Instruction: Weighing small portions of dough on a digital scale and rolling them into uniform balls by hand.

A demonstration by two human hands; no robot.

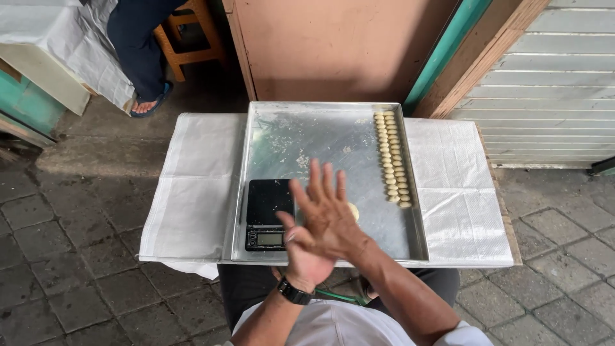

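Note:
My right hand (325, 206) lies palm down across my left hand (305, 257), fingers spread, the two palms pressed together over the near edge of a metal baking tray (288, 138). Whatever sits between the palms is hidden. A pale piece of dough (353, 211) shows just past my right hand on the tray. A double row of several small pale dough pieces (391, 157) runs along the tray's right side. A small black digital scale (268, 214) stands on the tray's near left corner, beside my left hand. I wear a black wristwatch (294, 293) on the left wrist.
The tray rests on a small table covered with white woven sheeting (192, 186). Beyond it stands a brown board (333, 45) and a white shutter (557, 83) at right. At far left a person's leg and sandalled foot (146, 96) stand by a wooden stool. Paving stones surround the table.

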